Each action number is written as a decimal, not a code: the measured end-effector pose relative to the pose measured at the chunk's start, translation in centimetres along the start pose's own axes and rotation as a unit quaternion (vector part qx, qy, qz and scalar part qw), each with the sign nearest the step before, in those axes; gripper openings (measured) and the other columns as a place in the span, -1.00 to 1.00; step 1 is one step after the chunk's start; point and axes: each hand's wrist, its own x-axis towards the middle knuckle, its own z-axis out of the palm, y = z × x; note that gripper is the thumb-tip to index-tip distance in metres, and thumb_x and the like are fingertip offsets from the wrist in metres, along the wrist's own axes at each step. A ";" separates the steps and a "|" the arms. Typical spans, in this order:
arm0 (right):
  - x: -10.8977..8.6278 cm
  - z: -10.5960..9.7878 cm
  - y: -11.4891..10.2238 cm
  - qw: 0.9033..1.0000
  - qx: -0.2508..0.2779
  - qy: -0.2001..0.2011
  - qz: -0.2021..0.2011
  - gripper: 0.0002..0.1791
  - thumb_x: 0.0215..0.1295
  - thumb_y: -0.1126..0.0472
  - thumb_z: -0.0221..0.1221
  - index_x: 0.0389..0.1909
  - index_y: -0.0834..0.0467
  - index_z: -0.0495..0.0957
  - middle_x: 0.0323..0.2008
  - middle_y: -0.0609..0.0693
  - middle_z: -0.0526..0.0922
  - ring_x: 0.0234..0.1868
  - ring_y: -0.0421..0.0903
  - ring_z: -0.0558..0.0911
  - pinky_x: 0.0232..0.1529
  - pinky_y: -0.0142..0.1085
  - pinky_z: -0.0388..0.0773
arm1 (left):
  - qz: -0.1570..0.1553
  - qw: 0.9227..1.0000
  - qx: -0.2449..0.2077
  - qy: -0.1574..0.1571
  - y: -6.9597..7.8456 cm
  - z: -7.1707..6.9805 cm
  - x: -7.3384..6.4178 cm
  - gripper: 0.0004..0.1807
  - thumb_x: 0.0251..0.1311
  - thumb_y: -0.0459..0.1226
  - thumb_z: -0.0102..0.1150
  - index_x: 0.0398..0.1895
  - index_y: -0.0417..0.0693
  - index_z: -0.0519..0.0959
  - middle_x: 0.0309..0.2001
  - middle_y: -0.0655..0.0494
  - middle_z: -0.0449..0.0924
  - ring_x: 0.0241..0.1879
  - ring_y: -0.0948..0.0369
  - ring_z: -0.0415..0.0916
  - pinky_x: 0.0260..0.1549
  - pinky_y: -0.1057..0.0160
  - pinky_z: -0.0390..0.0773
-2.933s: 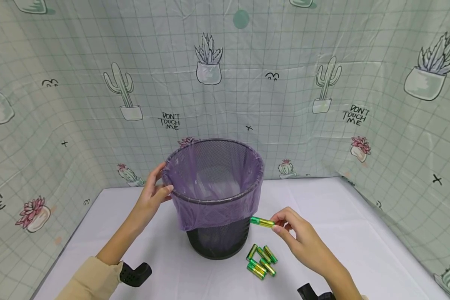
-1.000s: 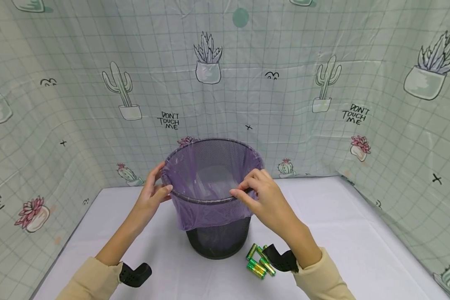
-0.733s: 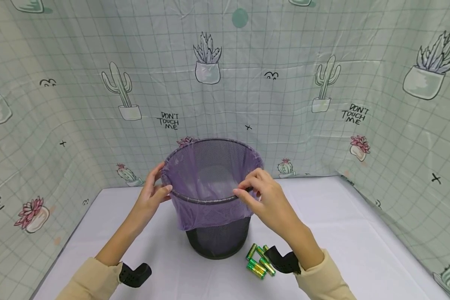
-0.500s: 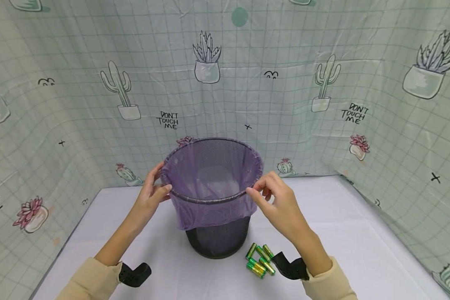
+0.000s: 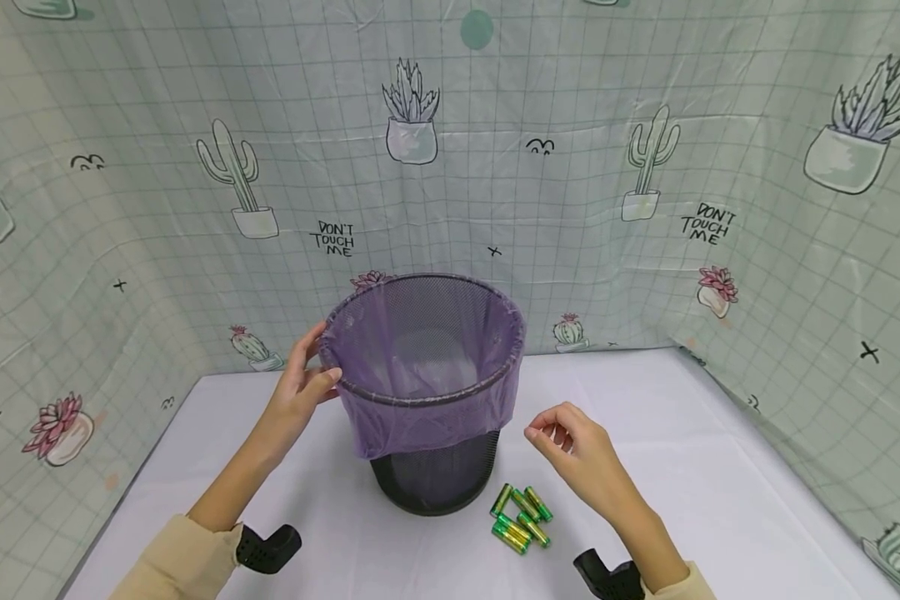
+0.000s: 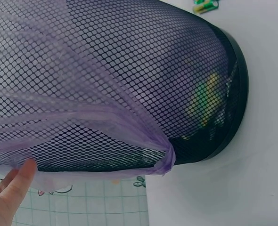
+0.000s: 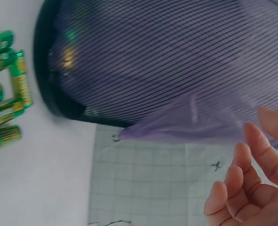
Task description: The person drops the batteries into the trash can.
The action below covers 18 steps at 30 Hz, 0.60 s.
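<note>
A black mesh wastebasket [image 5: 435, 479] stands upright on the table, lined with a translucent purple bag [image 5: 427, 425] folded over its rim. My left hand [image 5: 300, 387] holds its left side at the rim, thumb at the front and fingers farther back; the left wrist view shows fingertips against the bag. My right hand [image 5: 577, 454] hovers right of the basket, fingers loosely bent, nothing between them. Below it several green-and-gold batteries [image 5: 521, 518] lie in a loose cluster. Through the mesh, blurred green and gold shapes [image 6: 205, 96] show near the basket's bottom.
A white cloth covers the table [image 5: 375, 550]. A grid-patterned curtain [image 5: 570, 275] with cactus drawings hangs behind and at both sides. Black wrist devices [image 5: 268, 550] sit on both forearms.
My right hand carried a battery from the right to over the basket's rim, then came away without it, back right and down. The left hand keeps its place on the basket.
</note>
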 end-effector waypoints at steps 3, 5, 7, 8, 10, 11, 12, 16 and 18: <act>-0.9 0.3 0.9 0.999 -0.002 -0.015 0.030 -0.94 0.19 0.17 0.21 -0.35 0.07 0.58 -0.48 -0.18 0.43 -0.46 -0.30 0.35 -0.43 -0.45 0.36 | 0.000 1.000 0.000 0.000 0.0 0.0 0.0 -0.27 0.30 -0.30 -0.16 0.47 -0.04 -0.20 0.39 -0.18 -0.07 0.06 0.28 0.39 -0.09 0.53 0.43; -1.4 0.5 1.5 0.999 -0.001 -0.023 0.048 -0.91 0.17 0.18 0.23 -0.33 0.09 0.59 -0.48 -0.16 0.43 -0.45 -0.30 0.35 -0.43 -0.45 0.36 | -0.001 1.000 0.001 0.001 0.0 0.0 0.0 -0.27 0.30 -0.30 -0.16 0.47 -0.02 -0.20 0.39 -0.18 -0.07 0.07 0.25 0.38 -0.09 0.53 0.43; -1.8 0.7 2.2 0.997 -0.003 -0.032 0.063 -0.89 0.15 0.18 0.24 -0.31 0.10 0.59 -0.47 -0.15 0.44 -0.44 -0.29 0.35 -0.44 -0.45 0.35 | -0.001 1.000 0.000 0.000 0.0 0.0 0.0 -0.27 0.30 -0.30 -0.16 0.47 -0.01 -0.20 0.39 -0.18 -0.07 0.06 0.27 0.38 -0.09 0.53 0.44; -2.0 0.8 2.5 0.997 -0.004 -0.037 0.071 -0.87 0.14 0.18 0.25 -0.30 0.11 0.59 -0.46 -0.15 0.44 -0.44 -0.29 0.36 -0.44 -0.45 0.35 | 0.000 1.000 -0.001 0.000 0.0 0.0 0.0 -0.27 0.30 -0.30 -0.16 0.47 -0.01 -0.20 0.40 -0.18 -0.08 0.05 0.29 0.38 -0.10 0.53 0.44; -2.3 1.1 3.2 0.995 -0.007 -0.046 0.085 -0.85 0.13 0.19 0.26 -0.28 0.12 0.60 -0.45 -0.14 0.45 -0.43 -0.29 0.36 -0.44 -0.45 0.35 | -0.001 1.000 -0.001 0.001 0.0 0.0 0.0 -0.27 0.30 -0.31 -0.16 0.47 -0.01 -0.20 0.39 -0.18 -0.07 0.04 0.30 0.39 -0.10 0.53 0.44; -2.6 1.2 3.5 0.994 -0.009 -0.051 0.092 -0.84 0.13 0.19 0.26 -0.27 0.12 0.60 -0.44 -0.14 0.45 -0.42 -0.29 0.36 -0.43 -0.45 0.35 | -0.001 1.000 -0.001 0.001 -0.1 0.0 0.0 -0.27 0.30 -0.31 -0.16 0.47 -0.01 -0.20 0.39 -0.18 -0.07 0.05 0.29 0.39 -0.10 0.52 0.44; -2.8 1.3 3.8 0.994 -0.010 -0.055 0.098 -0.83 0.12 0.19 0.26 -0.26 0.13 0.60 -0.44 -0.14 0.46 -0.41 -0.29 0.36 -0.43 -0.45 0.35 | -0.001 1.000 -0.001 0.001 -0.1 0.0 0.0 -0.27 0.30 -0.31 -0.16 0.47 0.00 -0.20 0.39 -0.18 -0.07 0.06 0.27 0.39 -0.10 0.53 0.44; -3.6 1.6 4.8 0.989 -0.008 -0.068 0.129 -0.77 0.11 0.18 0.27 -0.22 0.17 0.59 -0.42 -0.12 0.47 -0.39 -0.27 0.37 -0.42 -0.45 0.34 | -0.001 1.000 0.000 0.001 -0.1 0.0 0.0 -0.28 0.30 -0.31 -0.16 0.47 -0.01 -0.20 0.39 -0.18 -0.07 0.09 0.16 0.36 -0.10 0.52 0.44; -3.9 1.8 5.2 0.986 -0.005 -0.076 0.147 -0.75 0.10 0.18 0.28 -0.20 0.18 0.59 -0.41 -0.11 0.47 -0.37 -0.25 0.37 -0.42 -0.45 0.34 | 0.000 1.000 0.000 0.002 -0.1 0.0 0.0 -0.28 0.31 -0.31 -0.16 0.47 -0.02 -0.20 0.39 -0.18 -0.07 0.10 0.11 0.35 -0.10 0.52 0.44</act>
